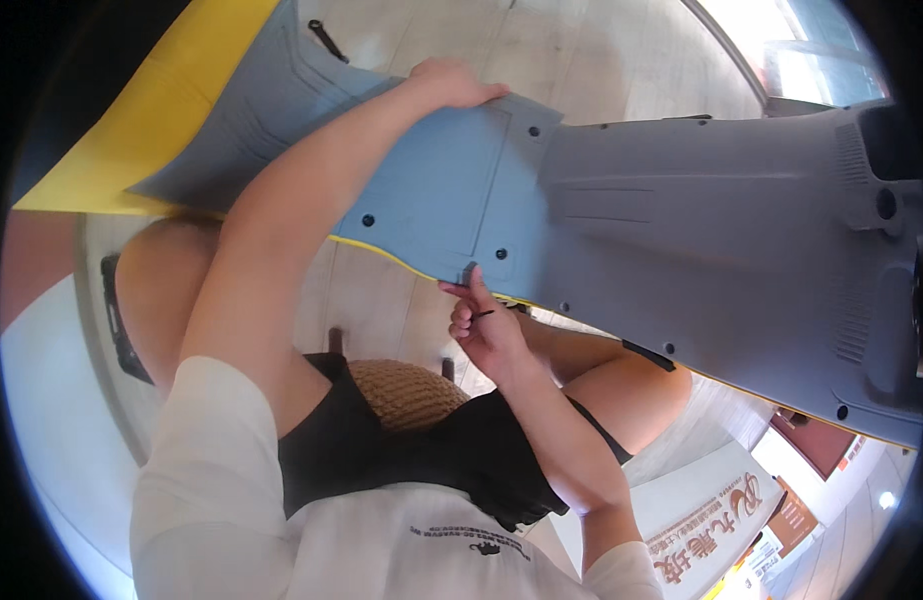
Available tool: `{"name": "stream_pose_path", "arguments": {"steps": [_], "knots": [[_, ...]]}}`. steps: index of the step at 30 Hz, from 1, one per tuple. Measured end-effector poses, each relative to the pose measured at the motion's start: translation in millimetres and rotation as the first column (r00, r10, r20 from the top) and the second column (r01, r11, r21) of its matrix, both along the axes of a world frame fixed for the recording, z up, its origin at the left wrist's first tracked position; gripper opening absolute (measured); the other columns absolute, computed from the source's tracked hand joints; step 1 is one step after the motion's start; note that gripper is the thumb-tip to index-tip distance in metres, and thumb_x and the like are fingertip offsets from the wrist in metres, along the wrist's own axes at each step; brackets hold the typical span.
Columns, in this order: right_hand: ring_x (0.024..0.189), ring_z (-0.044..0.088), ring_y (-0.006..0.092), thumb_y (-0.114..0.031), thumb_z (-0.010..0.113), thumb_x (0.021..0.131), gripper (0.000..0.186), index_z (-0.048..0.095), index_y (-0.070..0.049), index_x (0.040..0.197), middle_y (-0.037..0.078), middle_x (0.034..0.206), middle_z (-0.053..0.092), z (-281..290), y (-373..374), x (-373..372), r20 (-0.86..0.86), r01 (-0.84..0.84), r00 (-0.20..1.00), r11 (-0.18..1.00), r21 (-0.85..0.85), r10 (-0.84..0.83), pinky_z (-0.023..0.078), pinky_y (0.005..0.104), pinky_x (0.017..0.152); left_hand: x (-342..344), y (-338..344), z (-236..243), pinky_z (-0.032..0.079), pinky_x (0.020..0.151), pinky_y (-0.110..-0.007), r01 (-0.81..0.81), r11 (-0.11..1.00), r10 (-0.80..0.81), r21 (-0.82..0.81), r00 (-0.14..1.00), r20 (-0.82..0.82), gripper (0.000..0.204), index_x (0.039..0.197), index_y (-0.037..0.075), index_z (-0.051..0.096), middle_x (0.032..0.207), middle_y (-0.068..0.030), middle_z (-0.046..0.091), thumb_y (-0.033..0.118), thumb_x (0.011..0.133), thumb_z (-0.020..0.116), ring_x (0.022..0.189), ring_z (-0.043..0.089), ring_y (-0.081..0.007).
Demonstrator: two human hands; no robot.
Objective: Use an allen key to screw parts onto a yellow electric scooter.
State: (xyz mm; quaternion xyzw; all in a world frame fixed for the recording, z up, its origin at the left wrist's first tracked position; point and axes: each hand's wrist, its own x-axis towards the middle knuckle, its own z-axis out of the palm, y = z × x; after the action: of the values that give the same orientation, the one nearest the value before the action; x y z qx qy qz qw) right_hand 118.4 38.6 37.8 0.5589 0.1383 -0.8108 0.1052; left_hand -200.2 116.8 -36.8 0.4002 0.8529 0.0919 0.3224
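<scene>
In front of me a scooter's blue-grey floor panel point(421, 185), with yellow edging and several dark round screw holes, joins its grey front shield point(701, 215). My left hand point(451, 83) reaches across and is closed over the panel's far edge, its fingertips partly hidden there. At the near edge is my right hand point(488, 330), palm turned up. Its lower fingers curl round a small, thin black thing point(481, 315) whose kind I cannot make out. The thumb and forefinger touch or nearly touch the panel's yellow rim.
A black tool point(327, 40) with a ringed end lies on the wood-look floor point(581, 60) beyond the panel. Yellow bodywork point(171, 95) rises at left. Below me is a woven brown stool point(401, 390). A white signboard point(711, 520) stands at lower right.
</scene>
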Motion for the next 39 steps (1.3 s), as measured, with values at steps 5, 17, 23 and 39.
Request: {"name": "stream_pose_path", "arguments": {"steps": [5, 17, 23, 39], "knots": [[0.057, 0.035, 0.0074, -0.053, 0.058, 0.096, 0.055, 0.064, 0.001, 0.104, -0.005, 0.06, 0.039, 6, 2, -1, 0.028, 0.02, 0.999, 0.998, 0.052, -0.022, 0.031, 0.0228, 0.055, 1, 3, -3, 0.052, 0.084, -0.04, -0.095, 0.99, 0.088, 0.103, 0.994, 0.064, 0.083, 0.086, 0.008, 0.075, 0.098, -0.0124, 0.072, 0.085, 0.08, 0.045, 0.098, 0.068, -0.028], [0.06, 0.038, 0.0075, -0.041, 0.062, 0.098, 0.038, 0.061, -0.003, 0.105, -0.004, 0.069, 0.049, 7, -11, 4, 0.089, 0.071, 0.991, 0.956, 0.286, -0.1, 0.031, 0.0219, 0.056, -1, 3, -14, 0.049, 0.068, -0.038, -0.214, 0.955, 0.222, 0.206, 0.975, -0.014, 0.079, 0.071, 0.012, 0.07, 0.074, -0.0016, 0.067, 0.089, 0.07, 0.053, 0.076, 0.066, -0.0217], [0.059, 0.039, 0.0082, -0.042, 0.066, 0.095, 0.038, 0.058, -0.005, 0.099, 0.002, 0.076, 0.056, 10, -6, -5, 0.04, 0.185, 0.978, 0.944, 0.274, -0.204, 0.035, 0.0239, 0.055, -2, 4, 3, 0.048, 0.095, -0.045, -0.079, 0.997, 0.077, 0.014, 0.987, 0.138, 0.087, 0.109, 0.005, 0.073, 0.115, -0.013, 0.07, 0.083, 0.078, 0.051, 0.114, 0.063, -0.0313], [0.058, 0.043, 0.0097, -0.043, 0.067, 0.094, 0.044, 0.052, -0.001, 0.098, 0.019, 0.093, 0.068, 5, -2, -2, 0.073, 0.083, 0.99, 0.929, 0.361, -0.117, 0.037, 0.0226, 0.052, 21, 5, 17, 0.054, 0.08, -0.048, -0.225, 0.973, 0.226, 0.049, 0.974, -0.032, 0.096, 0.1, 0.001, 0.074, 0.099, -0.0164, 0.072, 0.09, 0.072, 0.047, 0.099, 0.069, -0.0332]]}}
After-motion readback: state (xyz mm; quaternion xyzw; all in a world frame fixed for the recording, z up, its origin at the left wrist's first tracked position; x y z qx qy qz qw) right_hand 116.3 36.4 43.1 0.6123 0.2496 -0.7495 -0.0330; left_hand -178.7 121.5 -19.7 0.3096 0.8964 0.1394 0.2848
